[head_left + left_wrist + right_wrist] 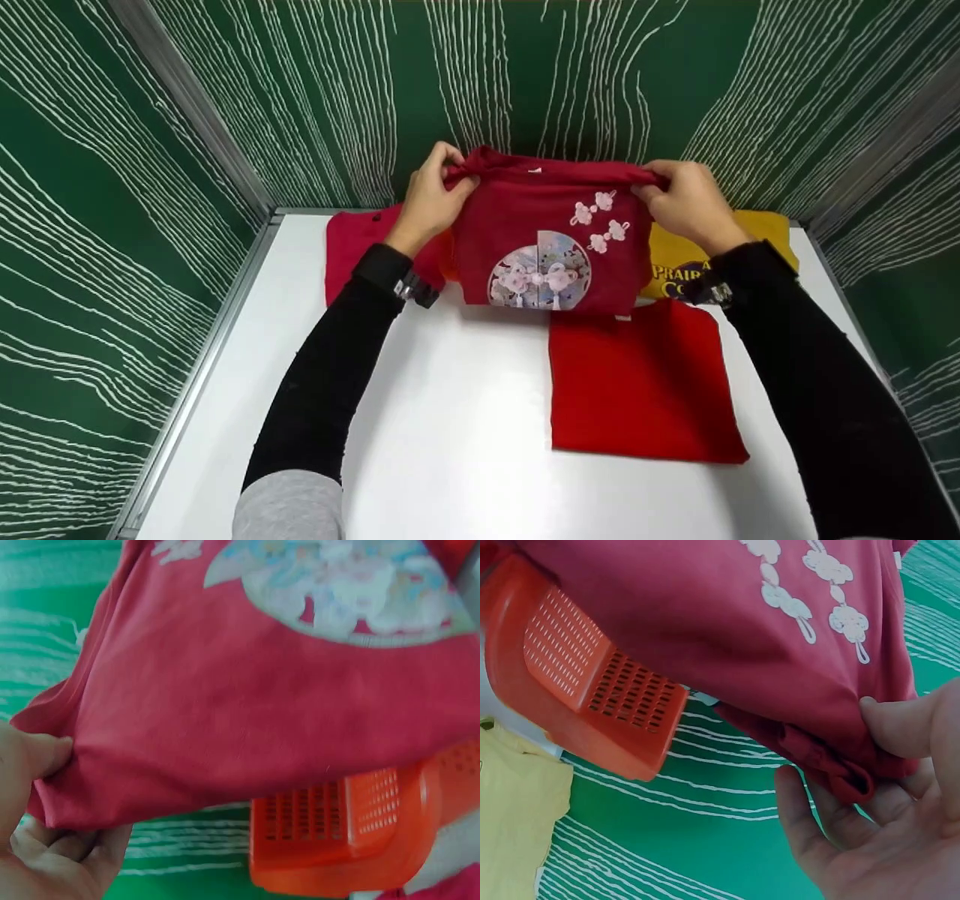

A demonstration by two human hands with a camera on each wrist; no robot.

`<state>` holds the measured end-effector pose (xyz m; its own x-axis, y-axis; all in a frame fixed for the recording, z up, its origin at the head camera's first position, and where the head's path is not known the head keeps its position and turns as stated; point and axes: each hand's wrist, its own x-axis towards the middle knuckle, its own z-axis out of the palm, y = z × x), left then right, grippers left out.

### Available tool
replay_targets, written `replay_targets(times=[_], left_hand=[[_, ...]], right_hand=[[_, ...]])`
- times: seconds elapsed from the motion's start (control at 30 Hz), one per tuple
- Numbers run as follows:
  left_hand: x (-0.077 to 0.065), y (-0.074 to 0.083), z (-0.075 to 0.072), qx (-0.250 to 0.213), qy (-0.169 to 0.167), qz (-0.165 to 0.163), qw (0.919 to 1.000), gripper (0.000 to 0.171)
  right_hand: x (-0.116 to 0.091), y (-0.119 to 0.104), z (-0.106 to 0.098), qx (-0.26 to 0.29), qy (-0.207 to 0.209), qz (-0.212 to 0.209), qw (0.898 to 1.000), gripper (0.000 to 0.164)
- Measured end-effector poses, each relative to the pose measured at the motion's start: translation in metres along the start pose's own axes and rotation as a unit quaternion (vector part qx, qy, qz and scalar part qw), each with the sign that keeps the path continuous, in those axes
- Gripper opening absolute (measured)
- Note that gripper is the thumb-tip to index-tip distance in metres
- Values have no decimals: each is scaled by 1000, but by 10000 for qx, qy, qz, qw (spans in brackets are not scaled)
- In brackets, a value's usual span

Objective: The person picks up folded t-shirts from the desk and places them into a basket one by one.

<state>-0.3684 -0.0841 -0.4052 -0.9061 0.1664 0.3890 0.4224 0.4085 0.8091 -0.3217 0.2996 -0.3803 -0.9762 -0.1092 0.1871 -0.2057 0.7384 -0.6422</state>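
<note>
Black sleeves run up both sides of the head view, my two forearms reaching away from me over the white table. Nearest on that table, toward my right, lies a bright red folded cloth, flat and square-edged, touching the lower hem of what I hold.

Beyond it I hold up a dark red shirt with a round pale print and pink blossom knots on its front. My left hand pinches its upper left corner, thumb pressed against the bunched cloth; the left wrist view shows the thumb on the fabric's edge and the fingers curled beneath. My right hand grips the upper right corner the same way, and in the right wrist view the thumb and fingers close around the gathered hem. The shirt hangs between my hands above the far part of the table, its bottom edge reaching down to the surface.

Behind the shirt an orange plastic basket with a perforated wall shows in both wrist views. To my left of it lies another red garment; to my right, a yellow shirt with dark lettering. Green walls with white lines close the space at the back.
</note>
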Motion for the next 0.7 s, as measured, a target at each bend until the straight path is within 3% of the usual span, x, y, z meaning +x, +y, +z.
replay_targets(times=[0.33, 0.53, 0.7], left_hand=[[29, -16, 7, 269, -134, -586, 9978, 28], [28, -26, 20, 540, -350, -775, 9949, 33], [22, -41, 28, 673, -548, -980, 9914, 34]], right_hand=[[31, 10, 16, -292, -75, 143, 9994, 28], [35, 24, 31, -370, -213, 234, 9988, 29], [36, 33, 43, -471, -618, 395, 9962, 33]])
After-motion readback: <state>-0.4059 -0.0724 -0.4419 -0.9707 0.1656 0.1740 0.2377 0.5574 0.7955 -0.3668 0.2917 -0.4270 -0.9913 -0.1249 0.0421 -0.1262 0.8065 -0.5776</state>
